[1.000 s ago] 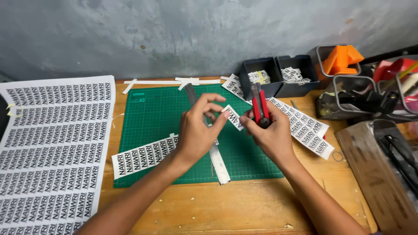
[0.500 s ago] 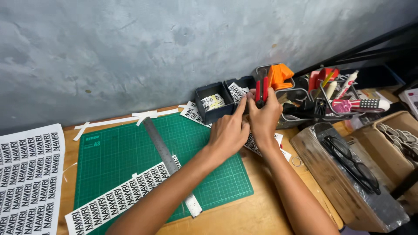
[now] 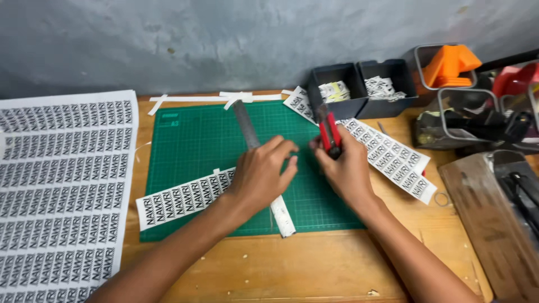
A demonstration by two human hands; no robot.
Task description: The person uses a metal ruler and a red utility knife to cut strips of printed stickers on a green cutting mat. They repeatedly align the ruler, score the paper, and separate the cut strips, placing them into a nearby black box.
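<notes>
My right hand (image 3: 348,171) grips the red utility knife (image 3: 330,133); my left hand (image 3: 261,177), fingers curled, presses the metal ruler (image 3: 247,126) on the green mat (image 3: 191,140). One label strip (image 3: 182,199) looks cut, I think; the big label sheet (image 3: 62,191) far left remains whole.

Both forearms are bare from the bottom edge of the view to the wrists, with no sleeve showing. The left hand (image 3: 261,178) and the right hand (image 3: 347,171) are bare too: no gloves, rings, watch or bracelet visible.
</notes>
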